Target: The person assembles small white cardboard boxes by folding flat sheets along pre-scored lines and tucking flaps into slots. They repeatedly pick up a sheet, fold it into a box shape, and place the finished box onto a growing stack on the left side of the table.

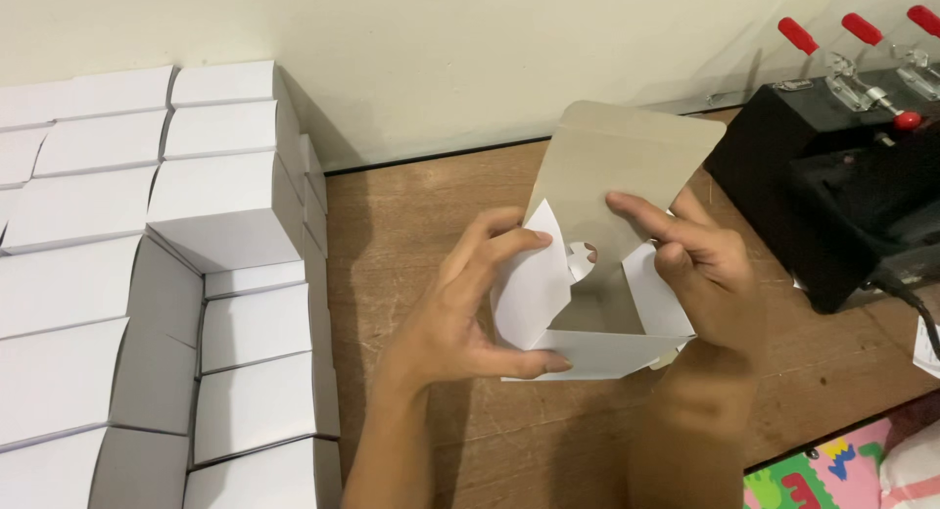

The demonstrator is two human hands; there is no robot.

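Both hands hold a small white cardboard box (587, 352) above a wooden table (392, 245), its open end facing me. My left hand (470, 303) grips the box's left side, fingers pressing a white side flap (534, 284) inward, thumb under the front edge. My right hand (700, 264) holds the right side, with its forefinger laid across the grey inner face of the raised lid flap (617, 166). The right side flap (651, 294) stands partly folded in.
Stacks of closed white boxes (147, 274) fill the left of the table up to the cream wall. A black machine (832, 186) with red-handled levers (862, 29) sits at the right, a black cable trailing from it. A colourful play mat (813, 475) lies below the table's edge.
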